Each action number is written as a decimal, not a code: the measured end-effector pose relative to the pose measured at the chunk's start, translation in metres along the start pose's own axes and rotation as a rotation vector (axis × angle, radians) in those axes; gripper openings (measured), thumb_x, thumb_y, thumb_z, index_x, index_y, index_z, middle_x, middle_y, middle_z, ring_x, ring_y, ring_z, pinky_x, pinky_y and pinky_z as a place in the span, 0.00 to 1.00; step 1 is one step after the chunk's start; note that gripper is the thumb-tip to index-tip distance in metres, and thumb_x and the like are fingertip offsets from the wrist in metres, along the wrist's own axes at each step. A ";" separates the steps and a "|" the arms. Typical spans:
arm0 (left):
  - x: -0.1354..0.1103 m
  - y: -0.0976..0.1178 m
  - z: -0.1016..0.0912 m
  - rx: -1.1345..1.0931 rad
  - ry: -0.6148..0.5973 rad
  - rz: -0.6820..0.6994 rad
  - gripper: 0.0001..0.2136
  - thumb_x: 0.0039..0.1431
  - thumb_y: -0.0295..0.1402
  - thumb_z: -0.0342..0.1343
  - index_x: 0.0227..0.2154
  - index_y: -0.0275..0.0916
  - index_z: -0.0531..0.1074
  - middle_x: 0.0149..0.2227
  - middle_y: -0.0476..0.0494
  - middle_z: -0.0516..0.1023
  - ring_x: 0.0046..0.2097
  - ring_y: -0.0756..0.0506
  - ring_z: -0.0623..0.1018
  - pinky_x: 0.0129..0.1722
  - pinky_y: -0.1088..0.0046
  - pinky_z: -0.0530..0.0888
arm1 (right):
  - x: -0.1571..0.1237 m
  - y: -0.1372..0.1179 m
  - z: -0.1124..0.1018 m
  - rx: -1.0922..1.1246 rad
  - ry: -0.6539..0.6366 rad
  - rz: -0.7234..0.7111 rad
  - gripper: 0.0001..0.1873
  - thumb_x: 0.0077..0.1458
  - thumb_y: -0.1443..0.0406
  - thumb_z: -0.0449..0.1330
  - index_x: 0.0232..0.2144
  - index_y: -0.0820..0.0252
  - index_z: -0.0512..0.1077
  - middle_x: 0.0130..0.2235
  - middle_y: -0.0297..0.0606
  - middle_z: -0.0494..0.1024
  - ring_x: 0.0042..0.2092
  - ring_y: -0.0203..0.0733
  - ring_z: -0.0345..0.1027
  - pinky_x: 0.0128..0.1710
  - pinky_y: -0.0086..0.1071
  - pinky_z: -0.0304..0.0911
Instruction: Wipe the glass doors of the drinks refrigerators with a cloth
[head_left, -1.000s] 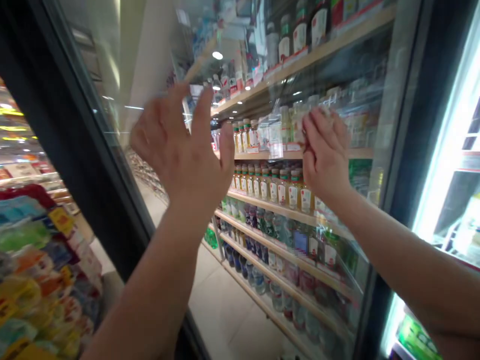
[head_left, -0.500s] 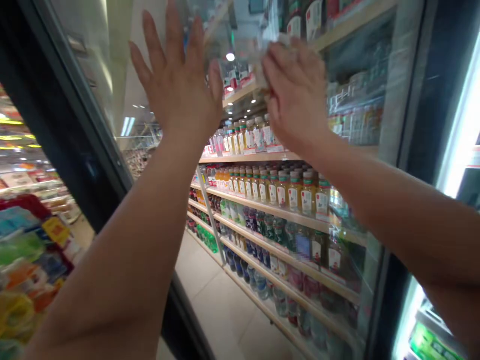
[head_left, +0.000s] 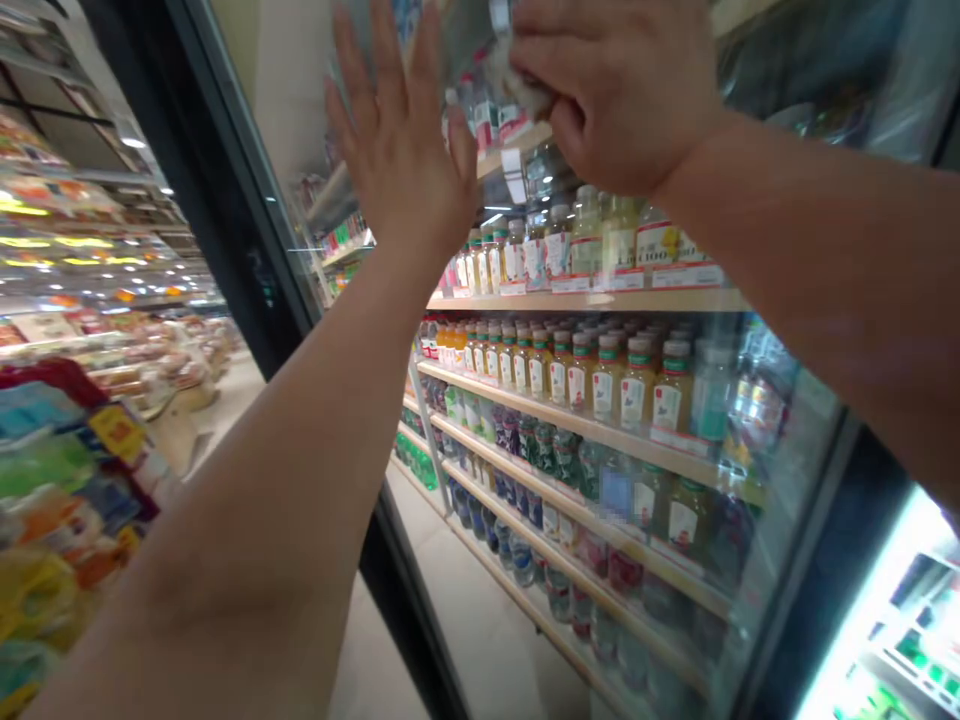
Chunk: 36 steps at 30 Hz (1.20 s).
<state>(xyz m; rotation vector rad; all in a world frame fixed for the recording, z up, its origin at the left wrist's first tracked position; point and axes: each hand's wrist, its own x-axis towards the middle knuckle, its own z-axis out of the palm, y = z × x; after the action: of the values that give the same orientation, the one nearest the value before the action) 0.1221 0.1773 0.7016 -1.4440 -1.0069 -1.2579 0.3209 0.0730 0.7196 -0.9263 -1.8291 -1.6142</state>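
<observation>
My left hand (head_left: 409, 155) is raised with its fingers spread, seemingly flat against the glass of a door (head_left: 289, 120). To its right and a little higher, my right hand (head_left: 626, 95) has its fingers curled over a crumpled whitish cloth (head_left: 519, 88), pressed to the same pane. Much of that cloth is hidden under the fingers, and its exact material is hard to make out. The top of my right hand is cut off by the picture's upper edge. A dark door frame (head_left: 199, 170) slants down on the left of the glass.
Behind the glass show shelves (head_left: 517, 390) with rows of juice bottles (head_left: 634, 385). Colourful packaged goods (head_left: 60, 480) stand at the lower left, near the door frame. A lit cooler interior (head_left: 900, 620) lies at the lower right. Pale floor (head_left: 450, 570) is visible below.
The view has swung, so the shelves and door frame sit differently. My right hand now appears higher and closer, still with the cloth. My left hand stays spread, slightly farther right in view.
</observation>
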 end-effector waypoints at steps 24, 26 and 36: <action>0.008 0.005 0.011 -0.180 -0.066 -0.065 0.26 0.73 0.42 0.33 0.71 0.52 0.40 0.74 0.60 0.37 0.73 0.48 0.37 0.69 0.46 0.36 | -0.010 -0.009 0.016 -0.026 0.108 0.298 0.26 0.65 0.63 0.47 0.60 0.71 0.64 0.69 0.43 0.58 0.69 0.64 0.48 0.63 0.61 0.45; 0.006 0.004 0.010 -0.186 -0.073 -0.077 0.25 0.73 0.44 0.31 0.71 0.53 0.42 0.74 0.62 0.39 0.73 0.49 0.38 0.70 0.46 0.37 | -0.011 -0.006 0.019 -0.023 0.030 0.042 0.28 0.65 0.64 0.48 0.66 0.60 0.57 0.69 0.36 0.60 0.69 0.60 0.50 0.63 0.63 0.49; -0.065 -0.004 -0.010 -0.354 -0.139 -0.176 0.30 0.69 0.40 0.42 0.71 0.49 0.44 0.74 0.63 0.39 0.74 0.45 0.36 0.70 0.49 0.26 | -0.008 -0.018 0.015 -0.046 0.129 0.576 0.27 0.65 0.66 0.50 0.65 0.63 0.61 0.69 0.36 0.59 0.70 0.61 0.48 0.66 0.57 0.47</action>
<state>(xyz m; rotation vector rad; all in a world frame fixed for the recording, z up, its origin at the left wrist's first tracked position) 0.1073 0.1687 0.6379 -1.7630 -1.0592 -1.5377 0.3126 0.0859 0.6997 -1.2022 -1.2810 -1.3156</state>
